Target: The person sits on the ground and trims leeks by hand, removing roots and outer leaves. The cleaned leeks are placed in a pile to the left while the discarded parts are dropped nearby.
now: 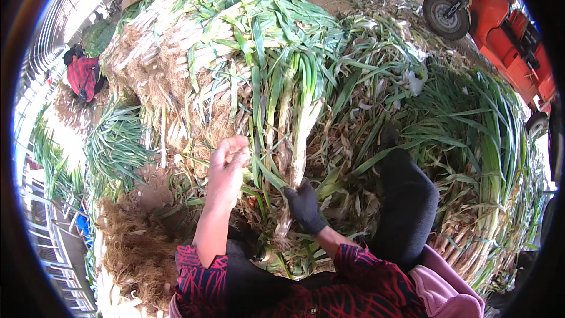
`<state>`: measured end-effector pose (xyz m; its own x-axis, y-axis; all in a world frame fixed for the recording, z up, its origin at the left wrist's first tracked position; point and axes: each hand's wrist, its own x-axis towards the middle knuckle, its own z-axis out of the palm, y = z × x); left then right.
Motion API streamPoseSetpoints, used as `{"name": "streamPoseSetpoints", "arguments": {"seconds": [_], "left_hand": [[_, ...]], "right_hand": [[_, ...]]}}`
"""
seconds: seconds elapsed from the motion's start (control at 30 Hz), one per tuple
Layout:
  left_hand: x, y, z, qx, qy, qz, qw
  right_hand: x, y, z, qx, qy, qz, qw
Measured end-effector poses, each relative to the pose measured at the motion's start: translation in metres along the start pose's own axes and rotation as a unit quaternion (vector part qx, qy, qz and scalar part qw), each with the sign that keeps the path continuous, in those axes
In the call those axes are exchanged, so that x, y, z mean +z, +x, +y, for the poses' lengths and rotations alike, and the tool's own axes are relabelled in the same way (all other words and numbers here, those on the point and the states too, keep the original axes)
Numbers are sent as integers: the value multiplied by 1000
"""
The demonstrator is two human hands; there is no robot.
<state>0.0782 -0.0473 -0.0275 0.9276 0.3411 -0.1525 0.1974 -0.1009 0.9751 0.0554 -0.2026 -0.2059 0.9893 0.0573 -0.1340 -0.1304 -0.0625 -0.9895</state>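
Observation:
My right hand [305, 206], in a dark knit glove, grips a long green onion [301, 152] low on its pale shaft. The stalk stands nearly upright before me, with its green leaves up against the heap and its stringy roots below the glove. A loose green leaf [273, 177] slants down to the glove's thumb. My bare left hand [229, 153] is raised to the left of the stalk, apart from it. Its fingers are curled, and whether anything is between them is unclear. Stripped leaves and dry husks [348, 203] litter the ground around the stalk.
A large heap of green onions [176, 48] rises ahead. More onions [481, 176] lie to my right, and a rooty bundle [137, 243] lies at my left. Beyond are a person in a checked shirt [83, 75] and a red three-wheeled vehicle [494, 22]. My right knee [408, 190] juts forward.

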Motion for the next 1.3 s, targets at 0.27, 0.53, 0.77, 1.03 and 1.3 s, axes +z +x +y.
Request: {"name": "streamPoseSetpoints", "arguments": {"seconds": [0.27, 0.53, 0.77, 1.03, 1.3], "left_hand": [[28, 21, -1, -23, -182, -101, 978], [6, 12, 22, -2, -427, -88, 900], [-3, 7, 12, 61, -387, -39, 919], [-22, 8, 25, 55, -381, -20, 923], [-57, 21, 39, 117, -460, -44, 879]], "right_hand": [[-30, -89, -64, -90, -140, -104, 981], [-9, -17, -127, -236, 39, -108, 965], [29, 50, -166, -170, 75, -126, 974], [8, 22, -51, -138, -92, -116, 979], [-90, 1, 29, 29, -557, -235, 796]]}}
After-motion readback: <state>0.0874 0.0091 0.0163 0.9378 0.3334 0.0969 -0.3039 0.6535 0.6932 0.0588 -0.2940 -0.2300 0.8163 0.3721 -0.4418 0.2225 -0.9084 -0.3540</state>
